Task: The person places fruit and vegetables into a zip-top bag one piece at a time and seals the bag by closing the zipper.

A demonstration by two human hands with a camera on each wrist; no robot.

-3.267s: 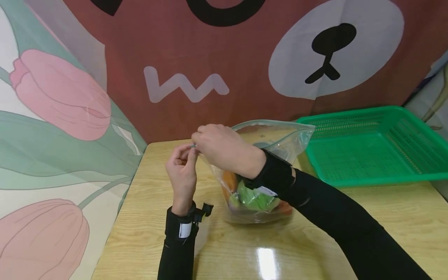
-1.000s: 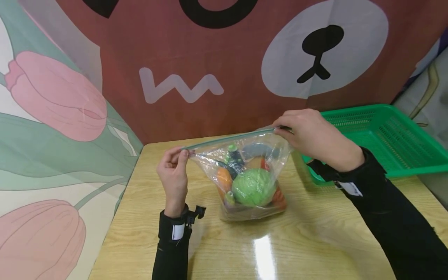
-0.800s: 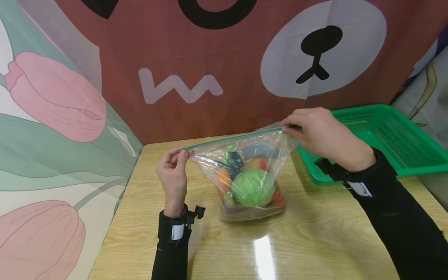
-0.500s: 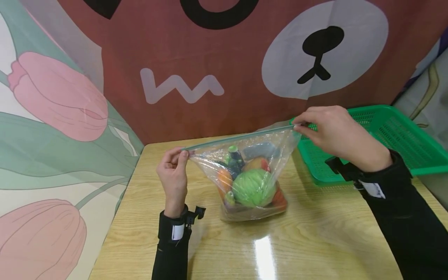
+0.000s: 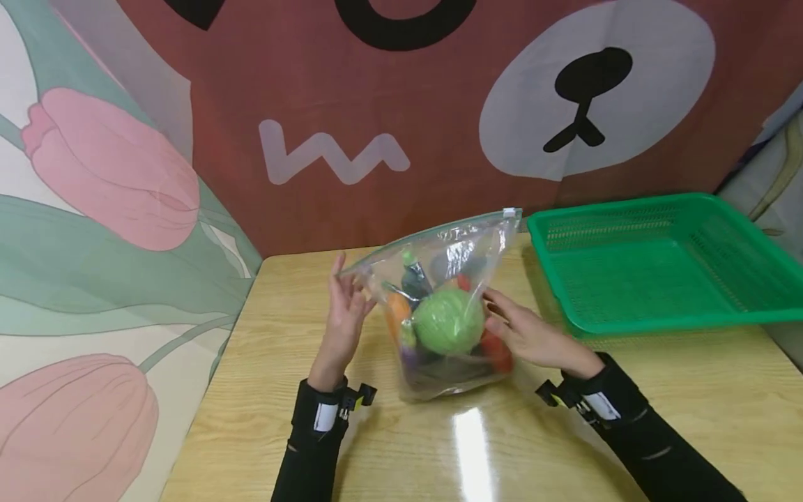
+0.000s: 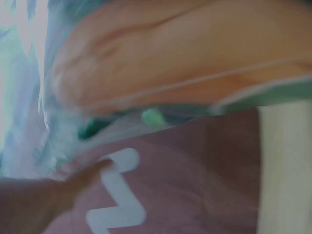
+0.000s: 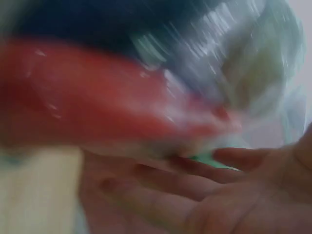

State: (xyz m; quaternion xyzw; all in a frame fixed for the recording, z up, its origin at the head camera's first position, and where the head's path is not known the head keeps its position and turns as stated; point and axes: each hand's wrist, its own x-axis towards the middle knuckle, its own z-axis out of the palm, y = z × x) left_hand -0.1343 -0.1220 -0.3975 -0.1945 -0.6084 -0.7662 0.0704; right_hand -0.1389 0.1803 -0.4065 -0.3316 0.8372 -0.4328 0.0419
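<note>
A clear zip bag (image 5: pixel 439 240) stands on the table, a white slider (image 5: pixel 509 212) at the right end of its zip strip. Inside are a green cabbage (image 5: pixel 450 324), an orange vegetable (image 5: pixel 398 307), a red vegetable (image 7: pixel 107 97) and several dark ones. My left hand (image 5: pixel 343 317) is at the bag's upper left side, fingers loosely extended, partly behind the plastic. On the opposite side my right hand (image 5: pixel 533 335) has its extended fingers against the bag beside the cabbage. Both wrist views are blurred; the right one shows the fingers spread close below the red vegetable.
A green perforated plastic basket (image 5: pixel 677 272) stands at the right of the wooden table (image 5: pixel 263 390). Behind the table hangs a brown cloth (image 5: pixel 339 77) with a bear print, and a flowered cloth (image 5: pixel 113 293) covers the left side.
My right hand has travelled along the zip strip to its right end, then left it and dropped to the bag's right side. The left hand has released the corner. The strip now looks joined.
</note>
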